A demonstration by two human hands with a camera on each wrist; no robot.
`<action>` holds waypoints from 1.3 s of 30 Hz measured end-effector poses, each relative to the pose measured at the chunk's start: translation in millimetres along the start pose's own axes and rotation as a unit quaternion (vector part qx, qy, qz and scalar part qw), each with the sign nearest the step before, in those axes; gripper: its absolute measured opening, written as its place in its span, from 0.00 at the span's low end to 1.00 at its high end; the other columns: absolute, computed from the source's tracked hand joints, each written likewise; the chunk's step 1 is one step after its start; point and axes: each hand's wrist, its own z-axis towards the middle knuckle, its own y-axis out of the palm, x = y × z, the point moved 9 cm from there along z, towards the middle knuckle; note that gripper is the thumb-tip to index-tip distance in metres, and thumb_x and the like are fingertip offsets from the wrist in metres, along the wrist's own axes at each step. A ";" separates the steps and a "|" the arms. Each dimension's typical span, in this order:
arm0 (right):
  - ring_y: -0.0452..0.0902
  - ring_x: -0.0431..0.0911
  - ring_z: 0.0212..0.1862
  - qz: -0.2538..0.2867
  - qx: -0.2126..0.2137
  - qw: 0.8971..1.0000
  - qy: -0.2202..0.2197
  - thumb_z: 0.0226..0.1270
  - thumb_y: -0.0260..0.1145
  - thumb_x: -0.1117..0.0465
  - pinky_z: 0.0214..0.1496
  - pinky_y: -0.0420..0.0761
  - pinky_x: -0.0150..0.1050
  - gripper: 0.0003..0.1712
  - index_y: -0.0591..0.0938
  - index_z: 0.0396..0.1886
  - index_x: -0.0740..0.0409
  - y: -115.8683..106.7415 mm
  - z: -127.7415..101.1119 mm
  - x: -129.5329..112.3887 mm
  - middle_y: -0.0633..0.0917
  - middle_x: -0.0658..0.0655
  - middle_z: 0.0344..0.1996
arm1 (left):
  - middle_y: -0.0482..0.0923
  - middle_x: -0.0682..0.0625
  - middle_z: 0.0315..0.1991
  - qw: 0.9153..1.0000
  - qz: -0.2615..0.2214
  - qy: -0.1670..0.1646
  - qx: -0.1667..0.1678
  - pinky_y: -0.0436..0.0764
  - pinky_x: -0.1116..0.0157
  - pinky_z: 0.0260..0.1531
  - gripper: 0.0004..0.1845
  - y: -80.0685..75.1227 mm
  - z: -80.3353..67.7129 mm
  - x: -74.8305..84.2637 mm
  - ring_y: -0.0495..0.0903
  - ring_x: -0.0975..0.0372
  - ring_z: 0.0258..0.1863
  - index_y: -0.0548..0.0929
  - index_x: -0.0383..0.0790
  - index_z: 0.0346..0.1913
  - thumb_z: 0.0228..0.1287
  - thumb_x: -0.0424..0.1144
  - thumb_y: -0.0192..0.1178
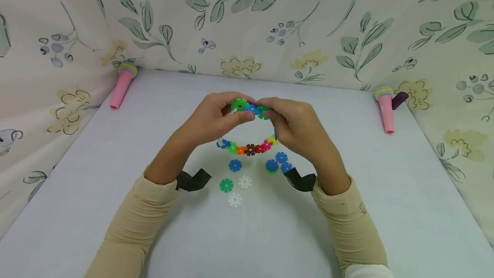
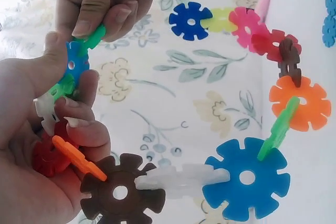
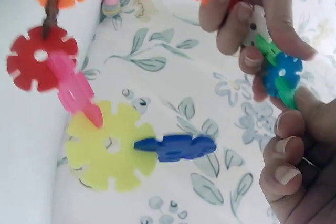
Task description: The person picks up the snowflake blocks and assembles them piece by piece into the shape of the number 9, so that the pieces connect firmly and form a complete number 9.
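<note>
A chain of interlocking slotted plastic discs (image 1: 250, 149) hangs in a loop below both hands. My left hand (image 1: 210, 117) holds its upper part, thumb and fingers around a blue disc (image 2: 77, 66) and its neighbours. A green disc (image 2: 94, 39) is slotted into that blue disc, and my right hand (image 1: 295, 123) pinches it. In the left wrist view, a brown disc (image 2: 119, 190), a white one and a larger-looking blue disc (image 2: 252, 174) follow along the loop. At the chain's free end, a dark blue disc (image 3: 181, 148) joins a yellow disc (image 3: 113, 163).
Loose discs lie on the white table before me: a blue disc (image 1: 235, 165), a green disc (image 1: 226, 185), two white discs (image 1: 234, 200) and a blue group (image 1: 281, 157) with some green beneath. Pink microphones stand at back left (image 1: 121, 85) and right (image 1: 386, 113), beside a dark purple object (image 1: 399, 100).
</note>
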 end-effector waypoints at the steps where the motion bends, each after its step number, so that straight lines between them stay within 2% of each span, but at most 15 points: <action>1: 0.72 0.41 0.27 0.004 0.006 1.000 0.000 0.68 0.65 0.75 0.33 0.77 0.32 0.15 0.83 0.53 0.68 -0.3 0.5 -0.2 0.84 0.55 0.31 | 0.72 0.48 0.27 1.000 0.001 0.002 0.004 0.64 0.64 0.23 0.17 -1.4 -0.2 0.1 0.65 0.56 0.23 0.85 0.39 0.56 0.66 0.39 0.68; 3: 0.72 0.40 0.26 0.012 0.022 1.000 -0.002 0.67 0.66 0.74 0.31 0.75 0.31 0.17 0.82 0.55 0.68 -2.5 1.5 -0.5 0.81 0.53 0.27 | 0.74 0.49 0.29 1.000 0.003 0.008 0.015 0.64 0.64 0.23 0.17 -5.7 -0.5 1.7 0.66 0.55 0.25 0.85 0.40 0.56 0.66 0.39 0.68; 5: 0.74 0.40 0.28 0.022 0.041 0.999 -0.008 0.66 0.68 0.73 0.34 0.78 0.31 0.20 0.80 0.58 0.68 -7.2 2.6 -0.3 0.80 0.53 0.26 | 0.73 0.49 0.29 0.999 0.002 0.017 0.034 0.65 0.64 0.23 0.17 -11.8 -0.9 4.4 0.67 0.54 0.25 0.84 0.41 0.56 0.67 0.39 0.68; 9: 0.80 0.45 0.45 0.021 0.074 0.997 -0.009 0.62 0.73 0.69 0.50 0.79 0.38 0.28 0.77 0.61 0.69 -22.3 2.1 5.4 0.84 0.59 0.40 | 0.71 0.47 0.27 0.996 -0.010 0.012 0.089 0.66 0.65 0.17 0.17 -27.0 -3.4 6.3 0.67 0.53 0.21 0.84 0.44 0.58 0.68 0.41 0.67; 11: 0.77 0.49 0.54 0.040 0.063 0.997 0.016 0.62 0.73 0.68 0.56 0.78 0.43 0.30 0.75 0.64 0.68 -26.1 -0.1 13.9 0.83 0.60 0.51 | 0.72 0.46 0.26 0.993 -0.029 0.010 0.117 0.67 0.65 0.16 0.16 -33.2 -4.5 6.5 0.68 0.54 0.20 0.84 0.43 0.58 0.69 0.40 0.66; 13: 0.75 0.49 0.60 0.070 0.026 0.996 0.055 0.63 0.72 0.67 0.60 0.76 0.47 0.33 0.72 0.67 0.64 -22.9 -3.8 25.8 0.80 0.59 0.58 | 0.72 0.45 0.25 0.989 -0.056 0.012 0.135 0.70 0.65 0.16 0.16 -36.9 -5.0 6.0 0.70 0.54 0.20 0.83 0.41 0.58 0.71 0.39 0.64; 15: 0.74 0.50 0.62 0.104 -0.023 0.989 0.099 0.66 0.70 0.67 0.63 0.74 0.49 0.34 0.69 0.70 0.61 -14.3 -8.1 37.3 0.78 0.57 0.61 | 0.72 0.44 0.24 0.985 -0.090 0.023 0.143 0.71 0.65 0.19 0.14 -38.0 -4.9 6.1 0.71 0.54 0.20 0.82 0.38 0.58 0.72 0.36 0.61; 17: 0.76 0.49 0.61 0.133 -0.065 0.980 0.135 0.69 0.67 0.67 0.63 0.74 0.48 0.32 0.68 0.71 0.59 -5.2 -11.4 45.9 0.80 0.56 0.59 | 0.72 0.43 0.25 0.982 -0.117 0.028 0.143 0.74 0.65 0.21 0.14 -37.1 -4.5 5.7 0.72 0.54 0.20 0.81 0.36 0.58 0.73 0.35 0.60; 19: 0.81 0.47 0.57 0.151 -0.075 0.974 0.148 0.71 0.65 0.68 0.61 0.77 0.45 0.29 0.70 0.69 0.61 -1.0 -12.4 50.1 0.84 0.56 0.54 | 0.73 0.43 0.25 0.982 -0.127 0.023 0.140 0.76 0.65 0.23 0.14 -35.8 -3.9 4.4 0.73 0.54 0.21 0.80 0.35 0.58 0.74 0.35 0.59; 22: 0.85 0.44 0.48 0.165 -0.043 0.974 0.148 0.71 0.66 0.68 0.52 0.81 0.39 0.24 0.74 0.65 0.62 -3.6 -9.7 50.0 0.87 0.54 0.45 | 0.73 0.43 0.27 0.984 -0.123 0.008 0.130 0.77 0.66 0.23 0.14 -33.0 -3.4 2.5 0.74 0.55 0.22 0.80 0.36 0.58 0.74 0.35 0.59; 26: 0.86 0.44 0.43 0.167 0.011 0.979 0.120 0.67 0.68 0.71 0.45 0.82 0.36 0.22 0.78 0.60 0.64 -10.9 -5.8 42.1 0.88 0.53 0.42 | 0.74 0.44 0.30 0.990 -0.103 0.000 0.098 0.78 0.63 0.23 0.16 -25.5 -1.8 1.8 0.75 0.53 0.23 0.79 0.37 0.60 0.74 0.35 0.59; 30: 0.86 0.46 0.43 0.181 0.035 0.977 0.103 0.65 0.68 0.75 0.46 0.84 0.37 0.20 0.80 0.56 0.67 -13.6 -4.0 36.7 0.88 0.54 0.42 | 0.75 0.45 0.32 0.993 -0.088 0.016 0.077 0.79 0.61 0.21 0.17 -19.2 -0.3 5.2 0.76 0.52 0.22 0.78 0.38 0.61 0.73 0.35 0.59; 37: 0.86 0.48 0.41 0.206 0.056 0.972 0.096 0.62 0.68 0.78 0.45 0.84 0.38 0.20 0.82 0.54 0.69 -16.5 -3.6 35.8 0.88 0.58 0.42 | 0.77 0.49 0.52 0.992 -0.082 0.065 0.067 0.81 0.61 0.22 0.21 -16.2 -0.2 13.9 0.80 0.56 0.25 0.74 0.40 0.67 0.74 0.33 0.58; 39: 0.87 0.49 0.40 0.211 0.066 0.970 0.097 0.62 0.68 0.79 0.43 0.84 0.37 0.20 0.82 0.54 0.70 -18.1 -3.7 36.4 0.88 0.59 0.42 | 0.77 0.49 0.55 0.992 -0.080 0.069 0.063 0.82 0.60 0.23 0.22 -15.3 -0.8 15.4 0.81 0.58 0.27 0.73 0.42 0.69 0.74 0.33 0.57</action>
